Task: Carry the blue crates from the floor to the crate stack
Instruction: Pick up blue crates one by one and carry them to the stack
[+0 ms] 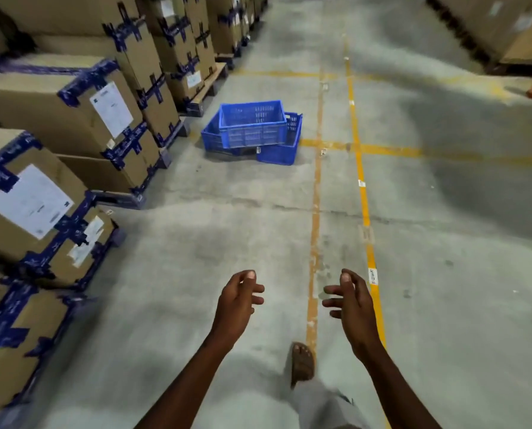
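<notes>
A loose heap of blue slotted plastic crates lies on the concrete floor ahead, beside the pallets on the left. The top crate (253, 123) rests tilted across two lower crates, one on the left (212, 134) and one on the right (281, 150). My left hand (238, 300) and my right hand (348, 297) are held out in front of me, palms facing each other, fingers spread, both empty and well short of the crates. No crate stack shows in this view.
Cardboard boxes with blue tape (72, 100) stand stacked on pallets along the whole left side. More boxes (506, 26) line the far right. Yellow lines (362, 181) run down the aisle. My sandalled foot (301, 362) steps forward.
</notes>
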### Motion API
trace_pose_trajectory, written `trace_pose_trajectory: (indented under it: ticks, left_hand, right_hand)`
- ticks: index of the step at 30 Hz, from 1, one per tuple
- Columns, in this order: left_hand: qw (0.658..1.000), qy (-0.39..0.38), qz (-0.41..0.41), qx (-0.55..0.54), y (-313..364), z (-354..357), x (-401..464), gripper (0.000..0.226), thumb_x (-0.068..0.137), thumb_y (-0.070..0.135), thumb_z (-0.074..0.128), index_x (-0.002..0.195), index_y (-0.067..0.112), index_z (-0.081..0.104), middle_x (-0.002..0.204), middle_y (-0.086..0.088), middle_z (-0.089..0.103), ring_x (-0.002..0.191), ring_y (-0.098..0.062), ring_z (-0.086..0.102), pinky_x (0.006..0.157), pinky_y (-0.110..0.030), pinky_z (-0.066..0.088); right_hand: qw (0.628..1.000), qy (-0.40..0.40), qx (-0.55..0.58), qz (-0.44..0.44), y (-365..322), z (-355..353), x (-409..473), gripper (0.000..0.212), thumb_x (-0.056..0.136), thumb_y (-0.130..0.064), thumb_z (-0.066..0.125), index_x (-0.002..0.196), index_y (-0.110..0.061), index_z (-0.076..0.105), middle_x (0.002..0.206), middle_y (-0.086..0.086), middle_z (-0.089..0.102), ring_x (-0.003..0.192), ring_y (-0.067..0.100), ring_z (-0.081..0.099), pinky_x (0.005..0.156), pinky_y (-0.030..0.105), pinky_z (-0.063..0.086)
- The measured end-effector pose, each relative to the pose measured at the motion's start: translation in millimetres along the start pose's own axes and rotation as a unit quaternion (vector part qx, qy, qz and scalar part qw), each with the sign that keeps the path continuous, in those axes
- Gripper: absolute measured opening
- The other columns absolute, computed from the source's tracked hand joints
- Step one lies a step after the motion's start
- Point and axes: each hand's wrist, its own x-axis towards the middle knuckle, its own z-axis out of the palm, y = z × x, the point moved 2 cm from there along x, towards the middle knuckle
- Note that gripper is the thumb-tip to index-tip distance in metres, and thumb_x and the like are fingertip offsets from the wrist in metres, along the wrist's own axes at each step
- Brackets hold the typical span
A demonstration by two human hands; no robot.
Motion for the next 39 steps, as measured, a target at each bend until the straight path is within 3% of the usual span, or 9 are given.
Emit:
trace_pose_trajectory:
  ticks: [4, 13, 20, 22, 25, 26, 29, 31, 39]
  left_hand:
    - [1.000, 0.026, -0.001, 0.000, 52, 19, 93, 0.021, 0.103, 0.037, 0.048, 0.111, 0.024, 0.063, 0.096, -0.005, 0.075, 0.075, -0.017, 0.070, 0.069, -0.033, 0.049]
    - [0.996, 0.084, -0.012, -0.031, 136, 19, 317, 0.023, 0.103, 0.036, 0.048, 0.109, 0.021, 0.065, 0.094, -0.006, 0.075, 0.075, -0.019, 0.070, 0.067, -0.033, 0.049]
    - [0.993, 0.103, -0.040, -0.047, 184, -4, 540, 0.024, 0.103, 0.036, 0.048, 0.109, 0.020, 0.065, 0.093, -0.004, 0.075, 0.078, -0.021, 0.070, 0.069, -0.034, 0.050]
    - [0.993, 0.098, -0.041, -0.047, 210, -11, 591, 0.024, 0.104, 0.035, 0.048, 0.109, 0.019, 0.065, 0.093, -0.006, 0.075, 0.076, -0.020, 0.069, 0.069, -0.034, 0.049]
    - [0.993, 0.100, -0.050, -0.043, 249, -22, 673, 0.024, 0.103, 0.033, 0.048, 0.107, 0.018, 0.065, 0.092, -0.007, 0.075, 0.074, -0.020, 0.069, 0.068, -0.033, 0.048]
    - [0.993, 0.098, -0.048, -0.041, 260, -25, 696, 0.024, 0.103, 0.033, 0.048, 0.107, 0.018, 0.066, 0.091, -0.006, 0.075, 0.074, -0.020, 0.068, 0.067, -0.033, 0.048]
    - [0.995, 0.091, -0.038, -0.032, 290, -26, 786, 0.024, 0.104, 0.032, 0.048, 0.108, 0.015, 0.065, 0.090, -0.009, 0.074, 0.072, -0.021, 0.067, 0.064, -0.031, 0.045]
    - [0.995, 0.090, -0.040, -0.022, 303, -24, 840, 0.025, 0.104, 0.032, 0.048, 0.108, 0.015, 0.065, 0.090, -0.009, 0.074, 0.071, -0.020, 0.066, 0.064, -0.031, 0.045]
    - [0.993, 0.092, -0.077, 0.014, 340, 2, 1054, 0.024, 0.103, 0.035, 0.049, 0.107, 0.016, 0.064, 0.091, -0.011, 0.074, 0.068, -0.018, 0.067, 0.060, -0.028, 0.044]
  right_hand:
    - [0.999, -0.025, -0.024, 0.004, -48, 20, 103, 0.037, 0.097, -0.055, 0.046, 0.124, -0.030, 0.054, 0.094, 0.005, 0.074, 0.072, 0.019, 0.070, 0.065, 0.036, 0.049]
    - [0.996, -0.071, -0.047, -0.019, -158, 109, 338, 0.019, 0.104, -0.043, 0.044, 0.116, -0.033, 0.056, 0.092, 0.005, 0.074, 0.072, 0.019, 0.069, 0.066, 0.035, 0.048]
    - [0.994, -0.075, -0.076, -0.006, -196, 216, 538, 0.030, 0.103, -0.048, 0.044, 0.123, -0.029, 0.055, 0.097, 0.006, 0.074, 0.075, 0.021, 0.070, 0.066, 0.035, 0.049]
    - [0.994, -0.075, -0.077, -0.002, -219, 241, 579, 0.036, 0.099, -0.056, 0.047, 0.123, -0.030, 0.056, 0.096, 0.006, 0.074, 0.078, 0.027, 0.071, 0.065, 0.035, 0.049]
    - [0.995, -0.057, -0.076, 0.000, -258, 276, 648, 0.070, 0.070, -0.090, 0.050, 0.116, -0.037, 0.057, 0.092, 0.002, 0.075, 0.076, 0.024, 0.072, 0.062, 0.032, 0.050]
    - [0.996, -0.052, -0.076, -0.001, -268, 286, 667, 0.076, 0.065, -0.093, 0.049, 0.116, -0.038, 0.057, 0.092, 0.002, 0.075, 0.074, 0.022, 0.071, 0.062, 0.031, 0.050]
    - [0.996, -0.052, -0.069, 0.004, -289, 316, 747, 0.038, 0.095, -0.063, 0.049, 0.117, -0.033, 0.058, 0.095, 0.008, 0.074, 0.072, 0.021, 0.069, 0.062, 0.033, 0.047]
    - [0.997, -0.049, -0.067, 0.008, -295, 335, 799, 0.024, 0.103, -0.046, 0.045, 0.117, -0.031, 0.058, 0.097, 0.011, 0.074, 0.072, 0.021, 0.068, 0.063, 0.034, 0.046]
    - [0.994, -0.049, -0.086, 0.037, -302, 408, 1020, 0.017, 0.103, -0.047, 0.047, 0.108, -0.037, 0.058, 0.098, 0.004, 0.073, 0.073, 0.018, 0.069, 0.066, 0.037, 0.048]
